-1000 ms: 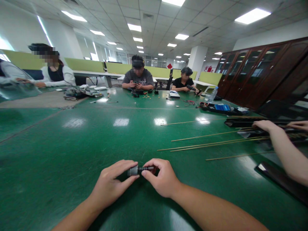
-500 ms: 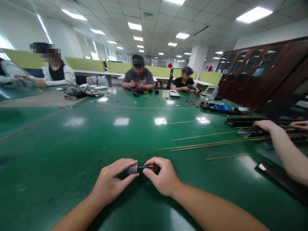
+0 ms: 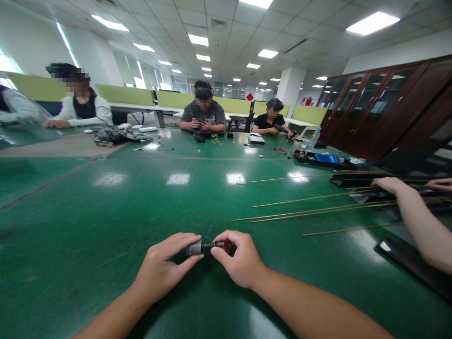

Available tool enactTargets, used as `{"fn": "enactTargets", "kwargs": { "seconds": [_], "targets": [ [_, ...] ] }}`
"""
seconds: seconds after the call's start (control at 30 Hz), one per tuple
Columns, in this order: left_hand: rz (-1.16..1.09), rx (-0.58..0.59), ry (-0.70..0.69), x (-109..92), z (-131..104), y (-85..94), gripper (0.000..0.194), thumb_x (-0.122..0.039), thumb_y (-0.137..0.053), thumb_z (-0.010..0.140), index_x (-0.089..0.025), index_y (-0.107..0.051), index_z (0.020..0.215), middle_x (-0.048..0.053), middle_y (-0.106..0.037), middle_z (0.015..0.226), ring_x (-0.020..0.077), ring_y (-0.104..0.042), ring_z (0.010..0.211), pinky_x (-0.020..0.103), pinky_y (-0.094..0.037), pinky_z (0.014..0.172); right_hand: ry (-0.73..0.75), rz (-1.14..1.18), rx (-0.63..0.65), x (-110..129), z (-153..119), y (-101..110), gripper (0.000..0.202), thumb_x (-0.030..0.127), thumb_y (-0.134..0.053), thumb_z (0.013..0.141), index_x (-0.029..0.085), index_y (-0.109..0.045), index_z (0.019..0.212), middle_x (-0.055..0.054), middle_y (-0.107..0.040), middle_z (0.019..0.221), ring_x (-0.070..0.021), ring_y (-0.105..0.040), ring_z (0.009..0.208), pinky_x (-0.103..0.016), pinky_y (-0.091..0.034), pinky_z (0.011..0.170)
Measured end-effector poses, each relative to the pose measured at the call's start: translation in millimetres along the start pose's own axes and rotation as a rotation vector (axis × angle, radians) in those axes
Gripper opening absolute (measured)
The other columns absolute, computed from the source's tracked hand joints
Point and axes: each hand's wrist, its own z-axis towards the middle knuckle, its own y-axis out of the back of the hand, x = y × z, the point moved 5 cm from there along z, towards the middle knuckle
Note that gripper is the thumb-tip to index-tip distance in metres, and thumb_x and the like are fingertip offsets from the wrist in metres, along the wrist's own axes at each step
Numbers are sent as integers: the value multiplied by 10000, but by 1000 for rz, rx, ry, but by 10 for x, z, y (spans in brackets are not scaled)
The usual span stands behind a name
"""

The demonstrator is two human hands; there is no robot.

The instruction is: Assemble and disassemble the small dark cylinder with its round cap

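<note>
Just above the table, my left hand [image 3: 168, 263] is closed, thumb and fingertips gripping a small grey metal cylinder [image 3: 194, 248] from both sides. A thin dark shaft with ringed grooves [image 3: 218, 244] runs from the cylinder's right end towards my right hand [image 3: 240, 260]. My right hand pinches the far end of this shaft between thumb and curled forefinger. Part of a dark red piece [image 3: 228, 246] shows inside the curl of those fingers; the rest is hidden. The cylinder and shaft lie in one line, roughly level.
Thin brass-coloured rods [image 3: 296, 213] reach in from the right over the green table [image 3: 141, 202]. Beside them are another person's arm [image 3: 416, 216] and a long black case [image 3: 406, 259]. A black tray [image 3: 323, 160], a bottle [image 3: 314, 139] and several seated people are farther back.
My hands and the grey cylinder have hardly moved. At the far left, a seated person's hands have come together on the table.
</note>
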Motion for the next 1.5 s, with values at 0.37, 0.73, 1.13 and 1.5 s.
{"fn": "enactTargets", "kwargs": {
  "seconds": [0.37, 0.73, 1.13, 1.5],
  "targets": [
    [12, -16, 6, 1, 7, 42, 384, -301, -772, 811, -251, -678, 1180, 51, -737, 1086, 221, -710, 987, 337, -591, 902, 4, 10, -8, -9, 0, -3, 106, 262, -674, 844, 181, -720, 896, -6, -661, 726, -143, -578, 643, -241, -446, 602],
    [4, -14, 12, 9, 4, 57, 394, -295, -781, 805, -264, -672, 1183, 26, -735, 1091, 201, -705, 996, 310, -575, 917, 8, 16, -12, -8, 6, 8, 92, 244, -666, 845, 173, -708, 887, -4, -649, 720, -138, -567, 638, -239, -444, 607],
    [16, 6, 40, 63, -20, 62, 422, -310, -786, 802, -299, -652, 1203, -2, -726, 1118, 183, -694, 1015, 303, -553, 939, 6, 24, -33, -9, 9, 16, 78, 223, -667, 837, 161, -702, 870, -5, -644, 713, -137, -567, 634, -243, -441, 607],
    [5, -1, 66, 64, -19, 76, 424, -315, -790, 798, -310, -652, 1198, -9, -723, 1123, 180, -691, 1019, 298, -548, 943, 19, 26, -47, -31, 13, 32, 62, 213, -667, 836, 167, -701, 861, -5, -650, 718, -141, -563, 634, -253, -426, 598]
  ]
}}
